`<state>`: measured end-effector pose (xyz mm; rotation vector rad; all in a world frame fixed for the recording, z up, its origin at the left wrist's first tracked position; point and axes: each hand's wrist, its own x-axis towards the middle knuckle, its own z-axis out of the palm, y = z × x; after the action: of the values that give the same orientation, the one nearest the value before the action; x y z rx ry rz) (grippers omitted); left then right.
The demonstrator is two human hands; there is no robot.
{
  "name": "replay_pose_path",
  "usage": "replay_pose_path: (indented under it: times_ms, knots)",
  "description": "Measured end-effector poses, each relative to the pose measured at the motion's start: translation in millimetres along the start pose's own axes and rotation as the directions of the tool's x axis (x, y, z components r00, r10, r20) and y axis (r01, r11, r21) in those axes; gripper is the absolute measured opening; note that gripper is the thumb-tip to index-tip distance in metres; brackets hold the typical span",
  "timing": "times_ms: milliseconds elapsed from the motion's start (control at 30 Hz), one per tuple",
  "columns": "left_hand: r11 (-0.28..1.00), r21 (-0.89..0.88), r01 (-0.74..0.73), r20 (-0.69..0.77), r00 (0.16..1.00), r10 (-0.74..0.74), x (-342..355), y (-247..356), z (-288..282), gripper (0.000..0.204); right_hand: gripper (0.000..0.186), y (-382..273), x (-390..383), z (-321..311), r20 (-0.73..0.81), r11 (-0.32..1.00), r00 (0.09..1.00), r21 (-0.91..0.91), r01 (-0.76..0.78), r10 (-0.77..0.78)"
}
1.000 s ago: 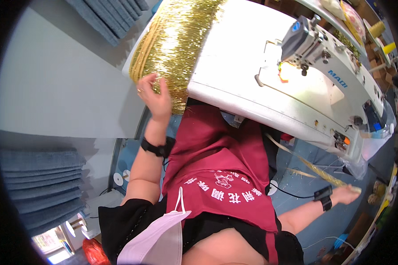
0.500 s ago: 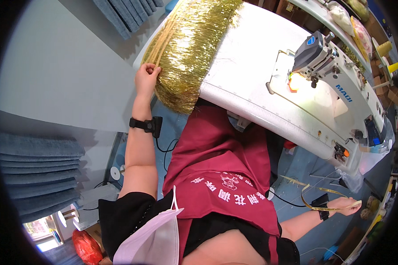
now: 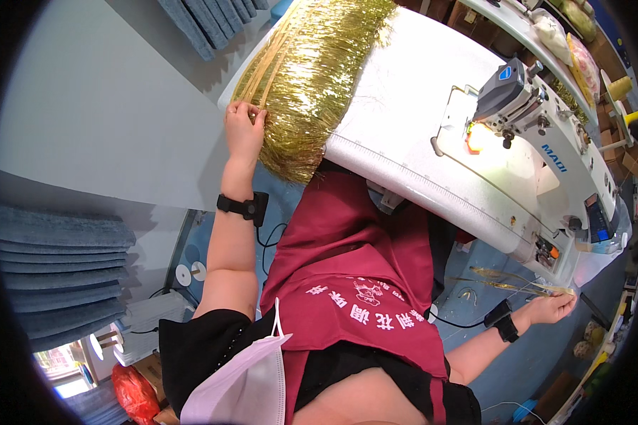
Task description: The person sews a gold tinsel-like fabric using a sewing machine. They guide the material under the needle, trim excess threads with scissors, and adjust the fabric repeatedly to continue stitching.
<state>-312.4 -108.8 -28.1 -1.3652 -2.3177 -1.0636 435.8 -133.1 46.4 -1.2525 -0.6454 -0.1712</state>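
Observation:
A thick pile of gold tinsel fringe (image 3: 312,92) drapes over the left end of the white sewing table (image 3: 404,64), its lower part hanging past the front edge. Along its left side run narrow golden header bands (image 3: 264,62). My left hand (image 3: 245,129) is closed, fingertips pinching the bands at the table edge. Far off to the right, low beside the table, my right hand (image 3: 551,308) is closed around the end of a thin gold ribbon (image 3: 507,285), which trails leftward in loose strands above the floor.
A sewing machine (image 3: 546,127) with a lit lamp stands on the table's right half. Behind it are a shelf (image 3: 524,32) with bags and a yellow thread cone (image 3: 620,88). Blue-grey cloth (image 3: 64,276) hangs at left. A red bag (image 3: 136,397) sits lower left.
My left hand has shifted slightly right along with the header bands. My right hand has moved up and a little left, and the ribbon's wide loop has drawn out into flatter strands.

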Motion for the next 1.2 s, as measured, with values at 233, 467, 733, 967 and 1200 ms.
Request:
replay_pose_path:
  times_ms: [233, 467, 733, 967, 1200]
  knots:
    - [0.986, -0.033, 0.163, 0.098, 0.982, -0.159, 2.3, -4.3, 3.6, 0.023, 0.027, 2.6, -10.0, 4.3, 0.083, 0.999, 0.996, 0.042, 0.024, -0.028]
    - [0.912, -0.329, 0.247, 0.284, 0.946, -0.154, 11.9, -19.5, -1.7, 0.021, 0.027, 3.1, -16.4, 3.0, 0.099, 0.999, 0.995, 0.043, -0.028, 0.024]
    - [0.776, -0.465, 0.426, 0.447, 0.869, -0.21, 6.7, 4.5, -31.8, 0.016, 0.026, 1.3, -30.1, 14.0, 0.165, 0.998, 0.986, 0.056, -0.036, 0.026]
    - [0.844, -0.438, 0.31, 0.489, 0.87, -0.066, -13.3, 80.0, -94.7, 0.018, 0.022, -0.2, -54.0, 24.4, 0.32, 0.984, 0.946, 0.147, -0.105, 0.053]
    - [0.771, -0.629, 0.103, 0.585, 0.715, 0.382, -57.3, 159.0, -148.7, 0.013, 0.015, -23.8, -108.2, 41.2, 0.568, 0.985, 0.816, 0.171, 0.009, -0.106]
